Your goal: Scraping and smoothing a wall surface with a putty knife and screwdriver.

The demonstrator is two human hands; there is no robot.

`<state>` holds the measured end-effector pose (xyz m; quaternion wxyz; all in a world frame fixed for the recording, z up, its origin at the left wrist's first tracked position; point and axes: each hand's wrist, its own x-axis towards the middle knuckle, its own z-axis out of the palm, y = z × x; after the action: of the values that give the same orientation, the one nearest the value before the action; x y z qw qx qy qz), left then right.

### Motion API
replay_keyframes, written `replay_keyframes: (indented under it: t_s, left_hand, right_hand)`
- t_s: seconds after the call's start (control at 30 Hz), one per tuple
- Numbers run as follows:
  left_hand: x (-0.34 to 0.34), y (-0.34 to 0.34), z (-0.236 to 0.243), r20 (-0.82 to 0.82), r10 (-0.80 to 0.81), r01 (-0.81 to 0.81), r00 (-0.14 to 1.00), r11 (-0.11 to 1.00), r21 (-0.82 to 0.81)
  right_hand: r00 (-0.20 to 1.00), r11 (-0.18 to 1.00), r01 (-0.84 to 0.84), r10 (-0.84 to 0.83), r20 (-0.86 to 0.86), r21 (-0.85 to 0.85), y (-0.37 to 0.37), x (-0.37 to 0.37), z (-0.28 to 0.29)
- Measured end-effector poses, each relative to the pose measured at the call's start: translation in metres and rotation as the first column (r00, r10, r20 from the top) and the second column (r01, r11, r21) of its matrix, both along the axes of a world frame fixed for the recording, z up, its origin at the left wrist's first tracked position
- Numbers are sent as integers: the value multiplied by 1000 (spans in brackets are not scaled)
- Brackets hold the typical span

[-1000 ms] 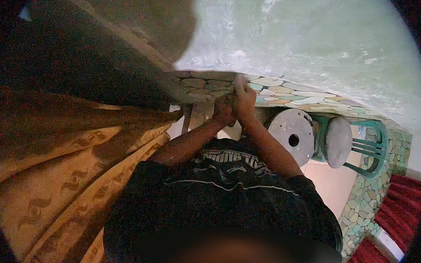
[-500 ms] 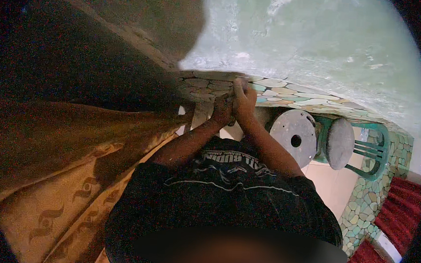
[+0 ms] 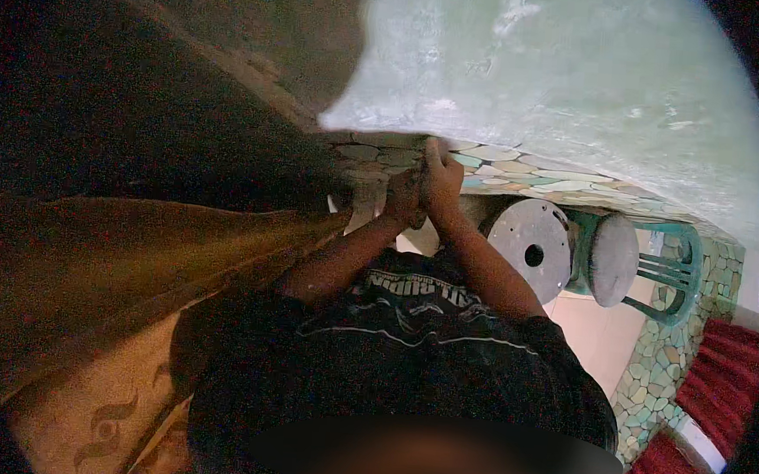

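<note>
Your left hand point(image 3: 402, 197), right hand point(image 3: 442, 184): close together, upper centre; fingers curled, anything pinched cannot be told. Stone-patterned wall band point(image 3: 540, 170): just beyond, upper centre to right. Work done, work left: indistinguishable.

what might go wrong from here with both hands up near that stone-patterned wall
The right forearm might bump the round grey disc close beside it. The orange curtain, hanging near the left forearm, could get in the way. The left hand is in shadow, so a slip might go unseen.
</note>
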<state>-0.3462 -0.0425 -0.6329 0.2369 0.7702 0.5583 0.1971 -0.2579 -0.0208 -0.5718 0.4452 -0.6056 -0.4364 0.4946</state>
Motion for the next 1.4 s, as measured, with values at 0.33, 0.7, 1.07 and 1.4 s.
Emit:
replay_keyframes:
  t_s: [0.33,0.7,1.07,1.4]
  left_hand:
    - [-1,11,-40,320,115,-167,940,976,141]
    - [-19,-10,-9,93,-136,79,986,886,458]
    - [-10,-18,34,631,416,52,655,808,-587]
    - [15,-39,48,759,80,24,647,992,-124]
  right_hand:
    - [997,998,-41,38,68,43,11,-4,10]
    - [849,1000,20,-22,-527,-10,-26,-2,9]
    - [873,988,-156,133,-469,-12,-30,21,15]
    - [856,962,-274,249,-453,11,-25,38,17]
